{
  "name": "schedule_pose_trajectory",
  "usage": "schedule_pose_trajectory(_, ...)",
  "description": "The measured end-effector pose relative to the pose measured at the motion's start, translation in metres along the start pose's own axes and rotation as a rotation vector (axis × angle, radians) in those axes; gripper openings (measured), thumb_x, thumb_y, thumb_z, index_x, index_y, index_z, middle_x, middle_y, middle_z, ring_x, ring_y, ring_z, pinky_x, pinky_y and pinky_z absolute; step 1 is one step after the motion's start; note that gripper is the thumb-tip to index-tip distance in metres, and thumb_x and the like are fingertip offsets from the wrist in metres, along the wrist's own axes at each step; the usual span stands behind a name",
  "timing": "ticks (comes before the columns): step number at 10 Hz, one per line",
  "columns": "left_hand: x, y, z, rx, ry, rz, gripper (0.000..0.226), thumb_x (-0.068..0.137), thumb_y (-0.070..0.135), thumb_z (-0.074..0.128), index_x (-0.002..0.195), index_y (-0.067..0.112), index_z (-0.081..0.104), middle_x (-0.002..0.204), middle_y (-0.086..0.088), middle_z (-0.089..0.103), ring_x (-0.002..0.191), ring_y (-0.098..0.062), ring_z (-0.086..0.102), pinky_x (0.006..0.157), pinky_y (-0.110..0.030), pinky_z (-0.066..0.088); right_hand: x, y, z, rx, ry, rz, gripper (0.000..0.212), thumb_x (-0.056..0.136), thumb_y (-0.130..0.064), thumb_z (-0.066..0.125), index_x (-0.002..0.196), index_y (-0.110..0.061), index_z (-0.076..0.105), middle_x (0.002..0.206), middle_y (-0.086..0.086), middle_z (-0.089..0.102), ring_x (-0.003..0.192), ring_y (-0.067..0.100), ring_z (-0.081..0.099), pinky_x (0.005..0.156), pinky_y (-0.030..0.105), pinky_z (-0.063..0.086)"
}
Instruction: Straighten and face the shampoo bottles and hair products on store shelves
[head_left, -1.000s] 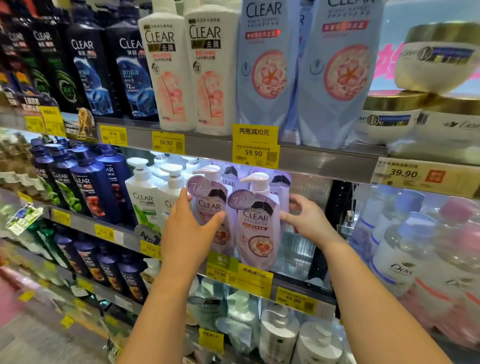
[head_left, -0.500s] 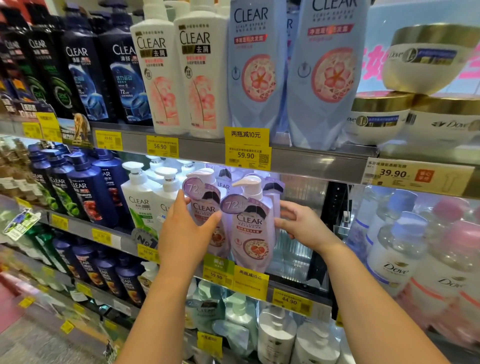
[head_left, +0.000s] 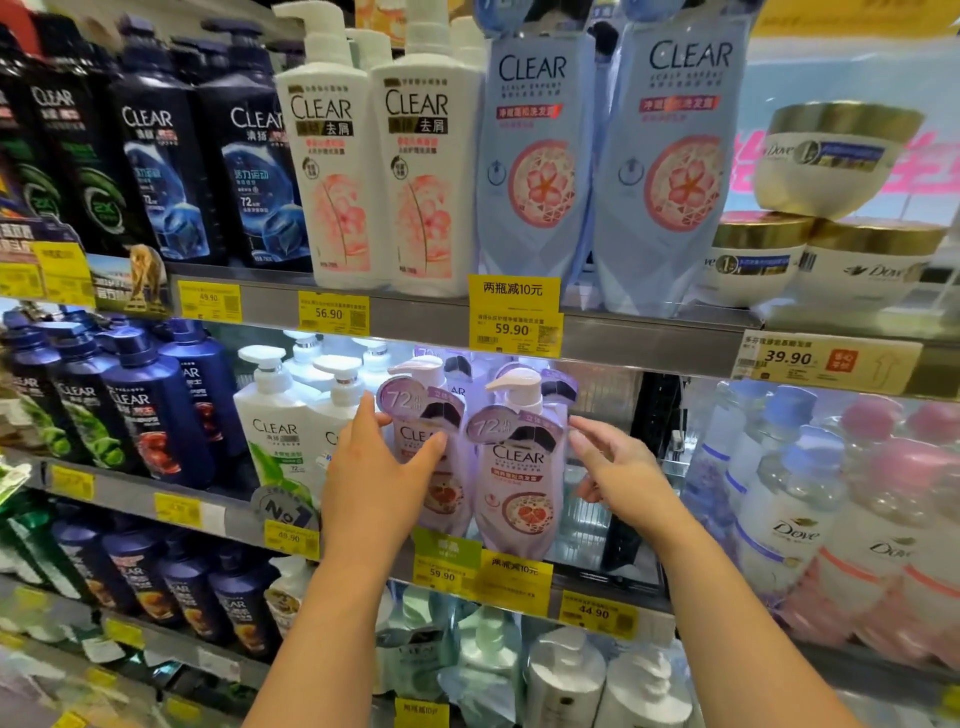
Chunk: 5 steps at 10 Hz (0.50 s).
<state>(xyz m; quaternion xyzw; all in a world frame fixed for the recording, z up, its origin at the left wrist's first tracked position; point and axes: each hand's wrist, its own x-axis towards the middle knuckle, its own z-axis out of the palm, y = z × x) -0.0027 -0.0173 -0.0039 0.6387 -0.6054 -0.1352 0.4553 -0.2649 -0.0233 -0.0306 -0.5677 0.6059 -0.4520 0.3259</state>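
We see two pale lilac Clear pump bottles (head_left: 517, 467) with white pumps and a red grapefruit roundel, beside white Clear bottles (head_left: 275, 431) marked with green leaves. Above stand light blue Clear pouches (head_left: 670, 171) bearing pink blossoms, gold-lidded cream Dove jars (head_left: 831, 161), and yellow price tags (head_left: 514, 317).

"CLEAR" on the dark blue bottles (head_left: 156, 171), white pump bottles (head_left: 332, 171), pale blue pouches (head_left: 535, 156) and lilac bottle (head_left: 519, 467), the last tagged "72". "Dove" on the right-hand jars (head_left: 831, 156). Yellow shelf tags (head_left: 514, 317): 56.90, 59.90, 39.90, 44.90, possibly 49.90 far left.
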Motion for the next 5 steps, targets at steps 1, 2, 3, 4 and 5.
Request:
schedule_pose_trajectory(1, 0.004, -0.008, -0.010, -0.024, -0.060, 0.031, 0.090, 0.080, 0.060, 0.066, 0.151, 0.024, 0.025, 0.134, 0.008, 0.052, 0.122, -0.022, 0.051, 0.087, -0.040, 0.045, -0.015, -0.012, 0.008, 0.045, 0.166, -0.013, 0.025, 0.101, -0.034, 0.058, 0.124, -0.028, 0.065, 0.107, -0.009, 0.070, 0.053, 0.003, 0.064, 0.056, 0.021, 0.054)
schedule_pose_trajectory(2, 0.006, -0.011, -0.019, -0.048, -0.115, 0.058, 0.092, 0.080, 0.061, 0.065, 0.153, 0.026, 0.021, 0.136, 0.011, 0.052, 0.122, -0.020, 0.051, 0.088, -0.040, 0.045, -0.027, -0.024, 0.017, 0.083, 0.218, -0.029, 0.016, 0.101, -0.034, 0.059, 0.114, -0.032, 0.067, 0.107, -0.004, 0.071, 0.051, 0.003, 0.062, 0.057, 0.024, 0.054)
schedule_pose_trajectory(3, 0.008, -0.016, -0.028, -0.107, -0.189, 0.101, 0.094, 0.079, 0.063, 0.065, 0.153, 0.028, 0.020, 0.136, 0.013, 0.052, 0.122, -0.017, 0.051, 0.090, -0.039, 0.045, -0.043, -0.042, 0.030, 0.079, 0.305, -0.038, 0.010, 0.100, -0.034, 0.059, 0.099, -0.042, 0.066, 0.103, -0.009, 0.072, 0.050, 0.003, 0.061, 0.059, 0.030, 0.057)
schedule_pose_trajectory(4, 0.009, -0.018, -0.036, -0.159, -0.234, 0.124, 0.092, 0.079, 0.063, 0.065, 0.153, 0.030, 0.021, 0.130, 0.016, 0.054, 0.121, -0.017, 0.051, 0.091, -0.039, 0.044, -0.056, -0.052, 0.038, 0.067, 0.376, -0.029, 0.012, 0.099, -0.031, 0.060, 0.095, -0.041, 0.065, 0.102, -0.008, 0.073, 0.048, 0.003, 0.060, 0.060, 0.034, 0.057)
schedule_pose_trajectory(5, 0.011, -0.016, -0.050, -0.185, -0.238, 0.135, 0.087, 0.079, 0.059, 0.067, 0.150, 0.034, 0.022, 0.107, 0.028, 0.053, 0.101, -0.013, 0.055, 0.078, -0.036, 0.044, -0.072, -0.068, 0.048, 0.080, 0.466, -0.015, 0.012, 0.100, -0.029, 0.061, 0.095, -0.038, 0.066, 0.102, -0.006, 0.073, 0.047, 0.003, 0.058, 0.054, 0.025, 0.052)
